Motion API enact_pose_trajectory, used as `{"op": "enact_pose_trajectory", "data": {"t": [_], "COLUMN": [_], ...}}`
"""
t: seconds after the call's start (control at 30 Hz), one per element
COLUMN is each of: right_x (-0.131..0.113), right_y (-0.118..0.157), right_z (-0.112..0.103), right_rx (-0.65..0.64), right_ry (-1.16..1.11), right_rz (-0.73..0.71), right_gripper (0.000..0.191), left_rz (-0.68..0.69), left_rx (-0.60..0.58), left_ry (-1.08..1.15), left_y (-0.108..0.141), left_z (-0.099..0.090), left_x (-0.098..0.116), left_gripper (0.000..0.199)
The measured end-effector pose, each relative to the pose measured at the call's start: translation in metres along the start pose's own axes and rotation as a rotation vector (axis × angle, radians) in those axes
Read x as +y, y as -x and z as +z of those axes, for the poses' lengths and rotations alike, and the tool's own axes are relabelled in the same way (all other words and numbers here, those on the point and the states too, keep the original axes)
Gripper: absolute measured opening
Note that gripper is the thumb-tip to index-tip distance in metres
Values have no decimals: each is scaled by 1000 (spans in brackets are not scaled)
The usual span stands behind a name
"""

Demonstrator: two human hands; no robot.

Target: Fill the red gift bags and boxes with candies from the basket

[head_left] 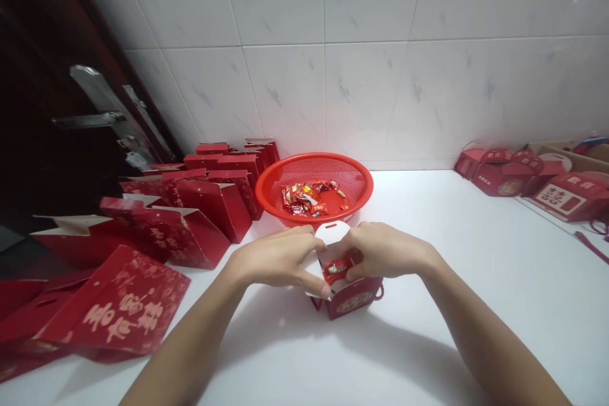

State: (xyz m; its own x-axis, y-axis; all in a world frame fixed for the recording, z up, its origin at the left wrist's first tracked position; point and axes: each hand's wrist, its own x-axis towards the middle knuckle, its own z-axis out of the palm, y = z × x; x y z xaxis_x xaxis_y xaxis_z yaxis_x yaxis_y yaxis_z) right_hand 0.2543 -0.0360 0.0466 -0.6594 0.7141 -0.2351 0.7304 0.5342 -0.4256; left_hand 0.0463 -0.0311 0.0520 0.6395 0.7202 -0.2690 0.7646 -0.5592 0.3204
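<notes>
A small red box (353, 299) with its white-lined flaps raised stands on the white table. Inside it lies a red-wrapped candy (335, 269). My left hand (280, 260) grips the left side of the box, thumb at its front edge and fingers on the flap. The fingers of my right hand (380, 250) reach into the box from the right and pinch at the candy's right end. Just behind the box, a red plastic basket (314, 163) holds several wrapped candies (304, 198).
Rows of red paper bags (190, 235) stand on the left, near a dark door with a metal handle (98, 119). Closed red boxes (504, 177) sit at the back right beside a cardboard tray. A tiled wall (366, 101) rises behind the table (476, 266).
</notes>
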Motion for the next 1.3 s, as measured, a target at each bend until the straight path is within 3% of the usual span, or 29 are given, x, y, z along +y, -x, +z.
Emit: {"op": "enact_pose_trajectory", "data": {"t": [0.1,0.37,0.63,0.83,1.1,1.3], "right_x": [-1,-5,-11,-21,-27,-24], "right_y": [3,13,26,33,31,33], "right_z": [0,1,0,5,11,27], "right_rx": [-37,-43,1,115,88,128], "right_ry": [63,103,-20,115,301,338], "right_rz": [15,-85,-105,-186,96,158], "right_gripper": [10,32,16,6,31,50], "left_rz": [16,81,81,3,-50,-60], "left_rx": [-61,-72,-47,-40,-47,-39], "left_ry": [45,45,-3,13,-49,-76], "left_y": [-1,4,12,11,7,5], "left_z": [1,2,-5,-2,0,-1], "left_x": [1,11,11,7,4,7], "left_gripper": [50,56,48,39,49,50]}}
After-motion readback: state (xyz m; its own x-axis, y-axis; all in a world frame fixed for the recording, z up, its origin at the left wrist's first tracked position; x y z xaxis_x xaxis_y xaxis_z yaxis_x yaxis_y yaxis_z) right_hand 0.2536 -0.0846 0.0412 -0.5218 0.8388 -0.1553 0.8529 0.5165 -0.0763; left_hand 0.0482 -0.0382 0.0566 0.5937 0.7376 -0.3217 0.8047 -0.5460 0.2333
